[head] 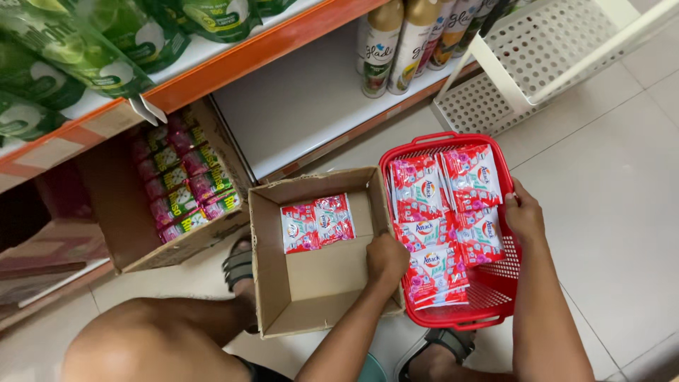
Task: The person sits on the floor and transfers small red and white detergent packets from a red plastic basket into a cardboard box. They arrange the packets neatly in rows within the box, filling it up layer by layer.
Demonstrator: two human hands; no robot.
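The left hand (385, 258) rests closed on the red-and-white sachets (442, 219) stacked in the red basket (488, 297), at their near left edge. The right hand (523, 216) clasps the stack's right side. A cardboard box (311, 283) just left holds more sachets (317, 223).

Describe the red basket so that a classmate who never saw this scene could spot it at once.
On the tiled floor below the orange-edged shelf, beside an open cardboard box, stands the red basket. Unlike the white perforated basket behind it, it holds red-and-white sachets.
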